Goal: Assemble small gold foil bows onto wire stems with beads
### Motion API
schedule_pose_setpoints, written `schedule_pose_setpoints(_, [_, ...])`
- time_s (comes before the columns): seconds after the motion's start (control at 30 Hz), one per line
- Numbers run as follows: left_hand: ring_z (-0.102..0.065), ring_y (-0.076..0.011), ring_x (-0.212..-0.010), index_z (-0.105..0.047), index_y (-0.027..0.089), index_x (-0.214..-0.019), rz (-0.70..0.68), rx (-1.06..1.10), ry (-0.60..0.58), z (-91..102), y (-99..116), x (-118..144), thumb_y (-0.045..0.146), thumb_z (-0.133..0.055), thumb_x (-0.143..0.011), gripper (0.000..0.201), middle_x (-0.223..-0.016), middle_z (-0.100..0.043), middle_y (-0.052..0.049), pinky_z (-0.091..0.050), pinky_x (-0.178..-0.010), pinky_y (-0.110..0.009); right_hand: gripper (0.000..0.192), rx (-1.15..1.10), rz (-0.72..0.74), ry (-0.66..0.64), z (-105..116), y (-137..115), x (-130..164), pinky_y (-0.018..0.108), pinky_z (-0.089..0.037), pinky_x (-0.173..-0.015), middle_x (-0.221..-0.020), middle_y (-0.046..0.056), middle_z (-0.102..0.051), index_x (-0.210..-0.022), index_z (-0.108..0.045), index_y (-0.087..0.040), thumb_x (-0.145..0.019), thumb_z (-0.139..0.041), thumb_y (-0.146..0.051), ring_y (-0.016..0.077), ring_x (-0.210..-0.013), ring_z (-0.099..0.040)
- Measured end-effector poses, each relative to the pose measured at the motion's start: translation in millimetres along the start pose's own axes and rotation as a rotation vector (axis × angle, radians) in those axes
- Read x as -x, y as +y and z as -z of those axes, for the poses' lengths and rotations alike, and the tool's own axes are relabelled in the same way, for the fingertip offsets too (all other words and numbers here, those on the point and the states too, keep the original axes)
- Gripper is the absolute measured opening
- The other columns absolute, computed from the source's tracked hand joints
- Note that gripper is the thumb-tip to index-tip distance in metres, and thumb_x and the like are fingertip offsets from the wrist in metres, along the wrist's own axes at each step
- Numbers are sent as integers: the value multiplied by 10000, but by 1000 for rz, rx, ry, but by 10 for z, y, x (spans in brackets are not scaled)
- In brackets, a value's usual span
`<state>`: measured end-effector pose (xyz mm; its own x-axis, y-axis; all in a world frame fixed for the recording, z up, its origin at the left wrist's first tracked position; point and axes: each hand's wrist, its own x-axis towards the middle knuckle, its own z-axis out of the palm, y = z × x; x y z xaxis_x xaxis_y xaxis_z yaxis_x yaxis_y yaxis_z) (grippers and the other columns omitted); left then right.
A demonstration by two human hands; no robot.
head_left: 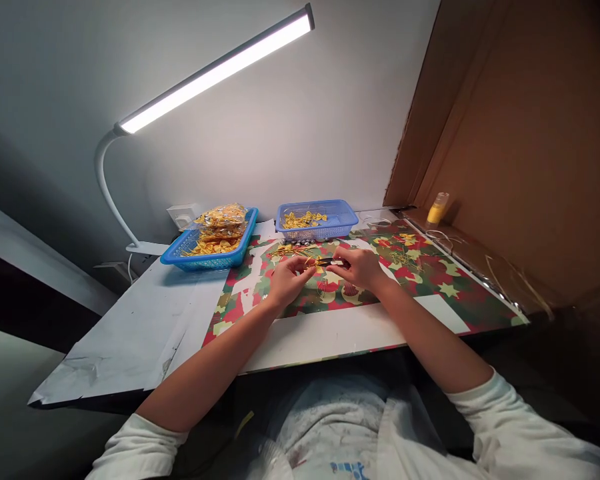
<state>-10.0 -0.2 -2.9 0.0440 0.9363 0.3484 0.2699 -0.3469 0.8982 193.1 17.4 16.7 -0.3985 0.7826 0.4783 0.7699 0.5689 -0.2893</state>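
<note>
My left hand [291, 277] is closed, its thumb and fingertips pinching a small yellow bow-like piece [320, 265]. My right hand [359, 268] is wrapped round a small dark tool that looks like pliers [336, 263]. The tool's tip meets the yellow piece between both hands, and fingers cover part of each. Just behind the left hand lie gold-coloured strips [285, 250] and a row of small shiny dark beads [307, 242]. Thin gold wires [405, 259] are scattered to the right of my right hand.
A blue basket [210, 261] heaped with bagged yellow pieces stands at the back left. Behind my hands, another blue basket [317, 231] holds gold bows. A lit lamp [220, 70] hangs over the table. A yellow-filled bottle [437, 209] stands by the cardboard wall [530, 147].
</note>
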Motion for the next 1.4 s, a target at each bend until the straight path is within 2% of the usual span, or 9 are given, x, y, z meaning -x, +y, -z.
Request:
schedule_pose_setpoints(0.23, [-603, -140, -608, -717, 178, -826, -7, -21, 7, 2, 69, 13, 381, -726, -677, 252, -775, -732, -43, -441, -549, -252, 267, 41, 4, -38, 16, -32, 7, 251, -310, -616, -627, 16, -630, -850, -615, -222, -841, -553, -482, 175, -615, -550])
schedule_pose_setpoints(0.6, [-629, -155, -655, -700, 177, -844, -12, -47, -24, -7, 60, 21, 355, -709, -701, 229, -796, -723, -42, -445, -582, -254, 258, 52, -8, -76, 15, -81, 12, 248, -298, -593, -663, 9, -652, -883, -621, -221, -852, -556, -469, 168, -625, -558])
schedule_pose_setpoints(1.07, [-611, -153, -636, -709, 190, -848, -13, -32, -21, -4, 38, 23, 393, -709, -693, 255, -775, -718, -36, -415, -525, -240, 256, 58, -9, -113, 27, -94, 1, 249, -290, -593, -674, 6, -661, -880, -627, -232, -868, -535, -471, 167, -627, -556])
schedule_pose_setpoints(1.3, [-627, -157, -660, -704, 188, -846, -4, -30, -40, -3, 33, 19, 371, -707, -703, 232, -826, -725, -45, -432, -553, -244, 262, 56, -1, -117, 13, -81, 0, 245, -269, -584, -667, 3, -651, -852, -623, -228, -870, -538, -476, 163, -619, -547])
schedule_pose_setpoints(1.4, [-618, -154, -641, -707, 191, -829, 5, -35, -35, -4, 44, 20, 356, -718, -690, 216, -782, -718, -35, -437, -558, -249, 278, 51, 13, -117, -2, -60, 0, 243, -267, -584, -661, -3, -644, -833, -614, -230, -870, -531, -493, 158, -610, -538])
